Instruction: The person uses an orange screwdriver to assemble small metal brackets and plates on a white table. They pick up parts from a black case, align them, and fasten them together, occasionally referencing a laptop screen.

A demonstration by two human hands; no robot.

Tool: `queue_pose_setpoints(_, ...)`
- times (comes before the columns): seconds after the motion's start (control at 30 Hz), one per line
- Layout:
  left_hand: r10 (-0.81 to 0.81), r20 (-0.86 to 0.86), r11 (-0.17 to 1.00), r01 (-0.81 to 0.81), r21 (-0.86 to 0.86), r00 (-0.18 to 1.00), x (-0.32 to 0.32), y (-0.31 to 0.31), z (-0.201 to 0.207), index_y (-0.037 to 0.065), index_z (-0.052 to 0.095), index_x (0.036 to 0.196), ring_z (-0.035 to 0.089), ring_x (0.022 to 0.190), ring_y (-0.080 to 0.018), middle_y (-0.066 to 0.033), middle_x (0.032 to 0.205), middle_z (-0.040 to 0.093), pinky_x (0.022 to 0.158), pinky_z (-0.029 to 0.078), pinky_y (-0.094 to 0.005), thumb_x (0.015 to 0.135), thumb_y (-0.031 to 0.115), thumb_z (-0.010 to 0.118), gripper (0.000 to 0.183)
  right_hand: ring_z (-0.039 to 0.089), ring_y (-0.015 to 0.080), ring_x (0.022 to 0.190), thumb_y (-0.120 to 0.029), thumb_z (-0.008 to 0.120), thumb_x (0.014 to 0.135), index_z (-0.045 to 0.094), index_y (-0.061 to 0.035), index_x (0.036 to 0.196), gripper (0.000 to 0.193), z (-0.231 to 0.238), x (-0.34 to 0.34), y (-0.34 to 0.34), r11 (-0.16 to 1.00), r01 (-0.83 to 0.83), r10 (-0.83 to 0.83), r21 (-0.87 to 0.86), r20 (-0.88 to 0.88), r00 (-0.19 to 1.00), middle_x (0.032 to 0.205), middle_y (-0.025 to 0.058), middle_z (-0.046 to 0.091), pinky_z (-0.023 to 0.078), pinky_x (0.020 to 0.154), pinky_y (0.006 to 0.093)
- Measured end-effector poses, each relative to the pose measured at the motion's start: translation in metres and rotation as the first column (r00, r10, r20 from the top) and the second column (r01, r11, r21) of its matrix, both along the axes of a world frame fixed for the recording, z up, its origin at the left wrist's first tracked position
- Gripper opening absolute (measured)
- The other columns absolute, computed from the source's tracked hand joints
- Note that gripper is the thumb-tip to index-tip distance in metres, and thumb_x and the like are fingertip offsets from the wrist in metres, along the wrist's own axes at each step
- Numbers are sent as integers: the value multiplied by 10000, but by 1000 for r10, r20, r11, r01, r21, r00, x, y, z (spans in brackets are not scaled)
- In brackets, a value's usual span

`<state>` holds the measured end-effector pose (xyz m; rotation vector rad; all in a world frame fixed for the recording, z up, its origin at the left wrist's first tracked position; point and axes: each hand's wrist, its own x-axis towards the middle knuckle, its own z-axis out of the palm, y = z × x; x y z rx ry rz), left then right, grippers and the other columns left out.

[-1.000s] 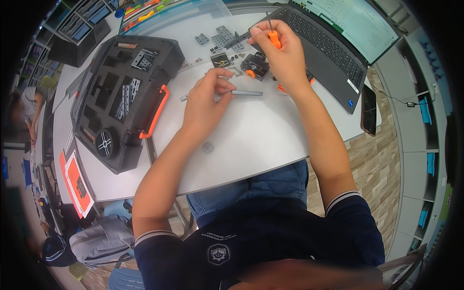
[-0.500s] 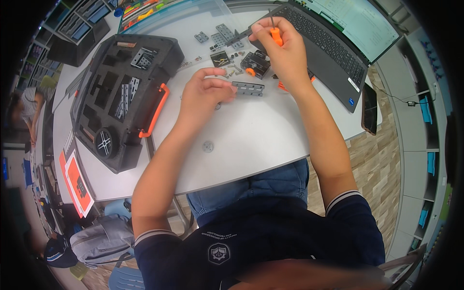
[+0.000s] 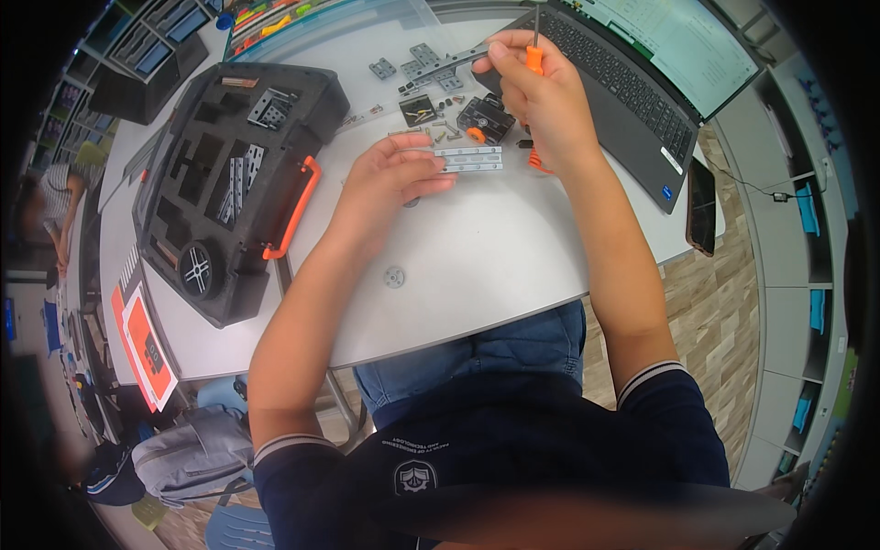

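Note:
My left hand [image 3: 383, 183] pinches one end of a short grey perforated metal channel [image 3: 477, 160], which points right over the table. In my raised right hand [image 3: 555, 101] are an orange-handled screwdriver [image 3: 534, 60], its shaft upward, and a long narrow perforated metal bar [image 3: 451, 66] slanting down to the left. Beyond the hands are a black motor-like block [image 3: 486, 117] with an orange round part, a small black tray of screws [image 3: 418, 111] and several loose screws. Flat perforated plates [image 3: 422, 57] lie behind the bar.
A black case [image 3: 206, 156] with foam cutouts, metal parts, a wheel and an orange handle stands at left. An open laptop [image 3: 632, 110] and a phone [image 3: 701, 206] are at right. A small grey disc [image 3: 394, 277] lies near the front; orange-white booklets [image 3: 147, 353] sit at the left corner.
The metal channel has turned in my left hand, so another face shows. The long bar in my right hand has tilted, its left end reaching further left, and the screwdriver stands more upright.

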<state>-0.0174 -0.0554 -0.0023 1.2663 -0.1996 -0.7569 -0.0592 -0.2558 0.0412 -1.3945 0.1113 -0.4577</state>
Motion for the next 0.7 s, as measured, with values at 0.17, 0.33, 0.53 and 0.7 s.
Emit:
queue_pose_setpoints(0.17, 9, -54, 1000, -10, -23, 998, -1, 0, 2, -64, 498, 1241, 725, 943, -250, -154, 1013, 681, 884, 599, -286, 913, -13, 636, 359, 297, -5, 475, -148, 623, 982, 614, -41, 1206, 249, -2, -1, -3, 996, -78, 78, 42, 9, 997, 960, 79, 688, 240, 454, 192)
queue_pose_setpoints(0.33, 10, -75, 999, -13, -35, 997, 0, 1, 1, -62, 504, 1232, 721, 956, -252, -152, 1021, 680, 895, 597, -288, 915, -7, 642, 350, 294, -4, 476, -148, 625, 981, 604, -27, 1219, 268, -1, -1, -2, 997, -72, 73, 42, -8, 997, 956, 85, 684, 243, 462, 191)
queue_pose_setpoints(0.53, -20, -51, 1000, 19, -19, 999, 0, 1, -2, -59, 521, 1212, 715, 965, -251, -136, 1004, 678, 919, 590, -301, 916, 2, 651, 329, 300, 4, 476, -196, 624, 987, 609, -36, 1147, 227, -2, 0, -3, 997, -64, 65, 33, -32, 997, 894, 40, 662, 234, 466, 207)
queue_pose_setpoints(0.7, -27, -52, 1000, 27, -5, 998, 0, 1, -4, -51, 535, 1207, 714, 965, -250, -125, 998, 677, 928, 588, -312, 917, 4, 653, 318, 289, 8, 466, -212, 620, 989, 607, -35, 1068, 194, -2, 0, -4, 998, -56, 58, 42, -27, 998, 739, -19, 575, 212, 454, 217)
